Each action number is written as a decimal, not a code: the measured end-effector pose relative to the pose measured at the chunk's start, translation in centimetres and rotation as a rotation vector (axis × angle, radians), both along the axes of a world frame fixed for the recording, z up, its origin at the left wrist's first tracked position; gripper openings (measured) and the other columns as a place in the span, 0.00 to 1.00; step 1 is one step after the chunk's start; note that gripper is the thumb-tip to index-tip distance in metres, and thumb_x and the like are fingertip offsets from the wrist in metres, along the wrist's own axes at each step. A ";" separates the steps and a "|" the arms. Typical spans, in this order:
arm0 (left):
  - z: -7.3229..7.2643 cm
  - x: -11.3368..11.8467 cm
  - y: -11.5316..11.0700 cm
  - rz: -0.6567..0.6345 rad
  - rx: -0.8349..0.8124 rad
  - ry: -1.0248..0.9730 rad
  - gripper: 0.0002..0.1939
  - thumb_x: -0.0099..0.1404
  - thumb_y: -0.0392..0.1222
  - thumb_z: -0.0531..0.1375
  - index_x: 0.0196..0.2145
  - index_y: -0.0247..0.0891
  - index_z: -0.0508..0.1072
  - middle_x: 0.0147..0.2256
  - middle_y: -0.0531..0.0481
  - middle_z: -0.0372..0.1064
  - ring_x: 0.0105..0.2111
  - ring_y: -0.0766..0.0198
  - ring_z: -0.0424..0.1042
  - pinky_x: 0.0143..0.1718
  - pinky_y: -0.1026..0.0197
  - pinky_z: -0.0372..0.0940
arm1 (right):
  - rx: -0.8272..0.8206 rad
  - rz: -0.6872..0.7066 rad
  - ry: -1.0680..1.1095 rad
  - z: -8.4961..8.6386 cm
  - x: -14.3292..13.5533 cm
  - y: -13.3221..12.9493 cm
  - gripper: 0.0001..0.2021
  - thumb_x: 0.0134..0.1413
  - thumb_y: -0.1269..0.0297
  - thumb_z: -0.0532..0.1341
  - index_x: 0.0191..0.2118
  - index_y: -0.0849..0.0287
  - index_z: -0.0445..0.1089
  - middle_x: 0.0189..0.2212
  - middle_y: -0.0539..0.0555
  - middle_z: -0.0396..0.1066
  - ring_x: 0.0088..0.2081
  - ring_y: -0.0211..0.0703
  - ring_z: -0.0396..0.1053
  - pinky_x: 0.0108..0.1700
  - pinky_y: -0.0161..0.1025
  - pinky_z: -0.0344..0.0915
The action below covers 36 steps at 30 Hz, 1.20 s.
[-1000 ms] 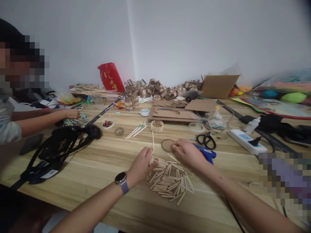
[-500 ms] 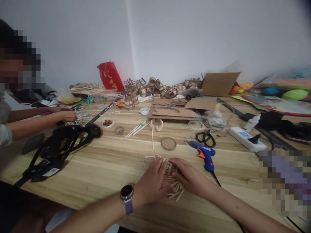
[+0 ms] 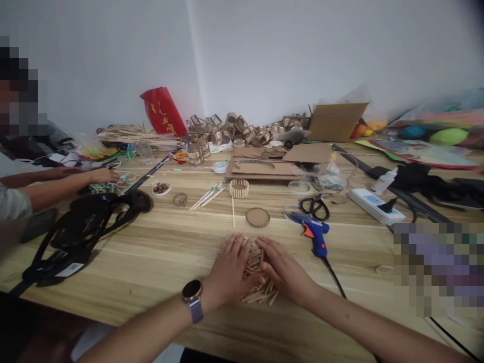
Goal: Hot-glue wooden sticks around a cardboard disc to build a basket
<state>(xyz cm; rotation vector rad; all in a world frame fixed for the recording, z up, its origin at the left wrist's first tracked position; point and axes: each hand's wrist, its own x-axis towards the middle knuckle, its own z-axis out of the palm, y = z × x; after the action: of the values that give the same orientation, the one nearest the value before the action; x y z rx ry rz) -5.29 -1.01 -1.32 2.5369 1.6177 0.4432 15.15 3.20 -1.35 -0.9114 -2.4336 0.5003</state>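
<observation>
A heap of short wooden sticks (image 3: pixel 260 272) lies on the table between my two hands. My left hand (image 3: pixel 232 269), with a watch on the wrist, rests against the heap's left side, its fingers stretched forward and thumb apart. On the right side my right hand (image 3: pixel 285 267) touches the sticks, fingers extended and thumb apart. Beyond them lies a round cardboard disc (image 3: pixel 257 218) with a ridged rim. A ring of upright sticks (image 3: pixel 239 189) stands farther back, with a single long stick (image 3: pixel 233 213) in front of it. A blue glue gun (image 3: pixel 313 232) lies at the right.
Black straps and gear (image 3: pixel 79 232) lie left, near another person's hands (image 3: pixel 102 175). Cardboard sheets (image 3: pixel 268 166) and many stick rings fill the back. A white power strip (image 3: pixel 376 205) and bottle (image 3: pixel 384 181) are on the right. The glue gun's cable runs toward the front.
My hands have drawn the sticks into a tighter heap, and stray sticks beyond my left fingers no longer show. The whole view has shifted slightly.
</observation>
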 end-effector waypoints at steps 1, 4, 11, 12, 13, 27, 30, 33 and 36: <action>-0.1 0.4 0.0 -0.018 0.009 -0.014 0.49 0.59 0.72 0.47 0.64 0.29 0.49 0.64 0.29 0.47 0.65 0.40 0.45 0.62 0.37 0.49 | -0.003 0.006 -0.005 0.1 -0.3 0.0 0.25 0.63 0.56 0.50 0.63 0.59 0.56 0.60 0.65 0.61 0.61 0.55 0.58 0.60 0.57 0.57; -0.3 1.3 -0.2 -0.043 0.028 -0.060 0.56 0.54 0.76 0.48 0.65 0.28 0.45 0.64 0.28 0.45 0.65 0.41 0.43 0.63 0.39 0.48 | -0.018 0.013 0.018 0.2 -0.6 -0.1 0.25 0.63 0.55 0.50 0.62 0.60 0.56 0.59 0.66 0.62 0.60 0.55 0.59 0.60 0.57 0.58; 0.7 2.2 0.0 -0.076 -0.029 -0.082 0.53 0.54 0.76 0.48 0.65 0.34 0.47 0.65 0.32 0.43 0.65 0.40 0.41 0.63 0.38 0.46 | -0.006 -0.094 0.073 1.6 -0.2 1.9 0.17 0.64 0.63 0.48 0.53 0.59 0.66 0.52 0.62 0.68 0.55 0.49 0.64 0.56 0.49 0.62; 1.0 2.2 0.3 -0.056 -0.028 -0.079 0.51 0.55 0.76 0.48 0.65 0.36 0.48 0.65 0.33 0.43 0.65 0.39 0.41 0.63 0.36 0.46 | 0.039 -0.122 0.016 2.0 -0.2 2.8 0.15 0.63 0.64 0.50 0.50 0.59 0.68 0.52 0.63 0.68 0.54 0.50 0.64 0.56 0.49 0.61; 1.2 2.3 0.6 -0.031 -0.026 -0.078 0.49 0.56 0.75 0.48 0.65 0.39 0.49 0.65 0.33 0.43 0.65 0.37 0.42 0.62 0.34 0.47 | 0.092 -0.148 -0.051 2.4 -0.3 3.8 0.14 0.61 0.66 0.52 0.48 0.60 0.70 0.52 0.63 0.68 0.54 0.51 0.63 0.56 0.50 0.60; 3.1 3.2 -0.5 -0.168 -0.083 -0.006 0.47 0.54 0.77 0.47 0.64 0.48 0.50 0.66 0.39 0.44 0.64 0.31 0.41 0.55 0.22 0.44 | 0.308 -0.265 -0.179 4.3 0.5 8.1 0.12 0.59 0.61 0.54 0.41 0.59 0.72 0.46 0.63 0.70 0.48 0.55 0.66 0.49 0.49 0.60; 3.5 3.1 -1.1 -0.218 -0.097 0.011 0.44 0.57 0.75 0.46 0.65 0.52 0.46 0.66 0.41 0.41 0.64 0.31 0.39 0.55 0.20 0.41 | 0.305 -0.376 -0.287 5.6 4.0 6.7 0.14 0.60 0.58 0.51 0.33 0.57 0.72 0.34 0.59 0.72 0.38 0.52 0.70 0.40 0.44 0.62; 3.1 3.1 -0.5 -0.211 -0.130 0.013 0.38 0.62 0.70 0.45 0.64 0.52 0.49 0.66 0.41 0.43 0.64 0.33 0.41 0.56 0.23 0.44 | 0.113 -0.601 -0.403 6.4 7.9 5.4 0.16 0.59 0.54 0.51 0.27 0.54 0.68 0.29 0.59 0.73 0.31 0.52 0.71 0.30 0.42 0.59; 2.6 3.1 0.3 -0.219 -0.136 0.009 0.35 0.65 0.67 0.44 0.64 0.50 0.51 0.65 0.42 0.45 0.64 0.36 0.43 0.58 0.27 0.47 | -0.133 -0.772 -0.479 6.6 10.4 4.3 0.18 0.58 0.49 0.52 0.24 0.54 0.67 0.24 0.60 0.74 0.27 0.55 0.72 0.26 0.42 0.56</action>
<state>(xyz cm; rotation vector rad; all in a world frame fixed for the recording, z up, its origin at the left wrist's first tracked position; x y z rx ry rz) -2.23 -0.68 1.27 2.5756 1.3030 0.2896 25.59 7.54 5.22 -2.0870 -2.1778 0.1611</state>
